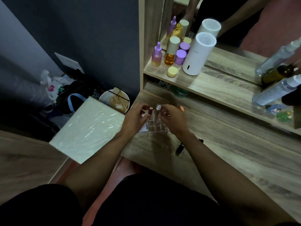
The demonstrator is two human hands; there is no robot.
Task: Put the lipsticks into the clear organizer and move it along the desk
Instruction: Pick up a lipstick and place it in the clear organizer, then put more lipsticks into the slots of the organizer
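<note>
The clear organizer [155,126], a small grid of square cells, stands on the wooden desk [228,154] between my hands. My left hand [136,119] pinches a dark red lipstick [150,110] upright over a far-left cell. My right hand [175,119] holds a clear-capped lipstick [158,107] upright at a far cell beside it. A black lipstick [179,149] lies loose on the desk near my right forearm, and another small dark item [201,140] shows just past that forearm.
A white plastic-wrapped box [88,129] overhangs the desk's left edge. A shelf [211,82] behind carries purple and amber bottles [169,53], a white cylinder [197,54], spray bottles [276,90] and a mirror. A bin [115,100] and bags sit on the floor to the left.
</note>
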